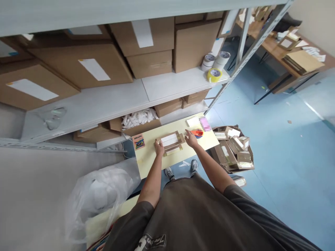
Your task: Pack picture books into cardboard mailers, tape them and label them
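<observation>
Box (label perhaps blank) sits between left hand and right hand.

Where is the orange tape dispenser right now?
Head view: the orange tape dispenser lies on the pale yellow table, just beyond the right hand, between the small open carton and a pink item.

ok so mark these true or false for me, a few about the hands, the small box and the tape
The left hand rests at the left end of the small box. True.
The right hand holds the yellow tape roll. False: the roll sits on the shelf; that hand is open beside the box.
A pile of small boxes lies on the floor right of the table. True.
The small box stands on the floor. False: it is on the yellow table.
</observation>
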A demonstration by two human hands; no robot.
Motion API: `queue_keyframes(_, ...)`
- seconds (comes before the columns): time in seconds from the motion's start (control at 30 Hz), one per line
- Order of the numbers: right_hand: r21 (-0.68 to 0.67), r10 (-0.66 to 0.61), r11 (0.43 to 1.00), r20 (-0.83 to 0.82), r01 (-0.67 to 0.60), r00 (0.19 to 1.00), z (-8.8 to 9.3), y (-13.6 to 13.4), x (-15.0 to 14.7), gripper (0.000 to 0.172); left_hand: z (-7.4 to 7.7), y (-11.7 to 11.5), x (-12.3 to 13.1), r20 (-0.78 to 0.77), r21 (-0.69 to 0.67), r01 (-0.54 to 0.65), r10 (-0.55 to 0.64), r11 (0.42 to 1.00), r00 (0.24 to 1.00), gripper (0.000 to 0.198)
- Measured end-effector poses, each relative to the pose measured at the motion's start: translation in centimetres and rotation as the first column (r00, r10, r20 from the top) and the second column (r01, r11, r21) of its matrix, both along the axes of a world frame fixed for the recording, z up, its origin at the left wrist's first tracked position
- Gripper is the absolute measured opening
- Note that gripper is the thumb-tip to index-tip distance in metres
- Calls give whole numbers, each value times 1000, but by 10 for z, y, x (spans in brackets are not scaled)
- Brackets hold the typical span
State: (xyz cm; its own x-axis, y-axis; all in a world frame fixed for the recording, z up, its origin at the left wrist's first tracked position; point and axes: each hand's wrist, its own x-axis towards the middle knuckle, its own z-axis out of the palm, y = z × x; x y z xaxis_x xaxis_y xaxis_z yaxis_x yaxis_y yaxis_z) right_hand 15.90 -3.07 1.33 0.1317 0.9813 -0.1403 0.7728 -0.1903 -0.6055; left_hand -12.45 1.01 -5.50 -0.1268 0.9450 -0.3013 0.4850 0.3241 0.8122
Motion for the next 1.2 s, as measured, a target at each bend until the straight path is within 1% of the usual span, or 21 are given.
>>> queue_keyframes(0.07, 34, 6, 999, 11, -6, 1000, 10, -1, 33, 64, 0, -1, 2, -76, -46, -72, 69, 996, 995, 66)
queue_keyframes(0.17, 59, -9, 998, 13, 8, 1000, 15, -4, 83, 64, 1, -2, 2, -101, -107, -92, 81, 990, 992, 64)
queue_keyframes(0.27, 68, -4, 998, -3, 4, 1000, 4, -6, 126, 63, 2, -4, 4, -113, -109, -103, 90, 989, 990, 65)
queue_keyframes(0.37, 45, 28, 999, -18, -27, 999, -16, -3, 152, 60, 3, -8, 7, -139, -125, -126, 108, 984, 984, 70)
queue_keyframes(0.43, 22, 72, 997, -32, -71, 997, -31, 2, 158, 56, 3, -10, 9, -152, -132, -121, 100, 984, 983, 71)
queue_keyframes(0.53, -37, 169, 985, -44, -170, 985, -56, 10, 154, 48, 2, -14, 10, -152, -153, -116, 93, 981, 984, 73)
queue_keyframes(0.63, -191, 258, 948, -1, -253, 966, -79, 14, 143, 40, 0, -18, 11, -146, -162, -127, 104, 979, 984, 76)
queue_keyframes(0.73, -326, 293, 912, 100, -247, 951, -97, 16, 132, 41, -3, -20, 11, -127, -157, -131, 111, 979, 986, 76)
queue_keyframes(0.83, -391, 265, 901, 152, -188, 952, -102, 20, 126, 39, -5, -22, 12, -97, -131, -133, 121, 982, 988, 75)
queue_keyframes(0.93, -409, 214, 898, 90, -160, 973, -92, 26, 126, 41, -6, -22, 16, -58, -124, -153, 147, 980, 987, 73)
queue_keyframes(1.0, -334, 224, 922, 50, -195, 973, -77, 28, 129, 43, -5, -21, 20, -32, -127, -171, 168, 977, 985, 73)
queue_keyframes(1.07, -201, 278, 943, 32, -266, 960, -55, 28, 128, 44, -2, -21, 25, -10, -113, -187, 187, 976, 982, 72)
queue_keyframes(1.1, -131, 318, 941, 23, -313, 948, -42, 27, 126, 44, -1, -21, 28, 0, -98, -193, 194, 976, 981, 71)
queue_keyframes(1.2, 44, 443, 896, -15, -442, 896, -1, 24, 105, 48, 1, -21, 32, 39, -61, -185, 188, 981, 981, 67)
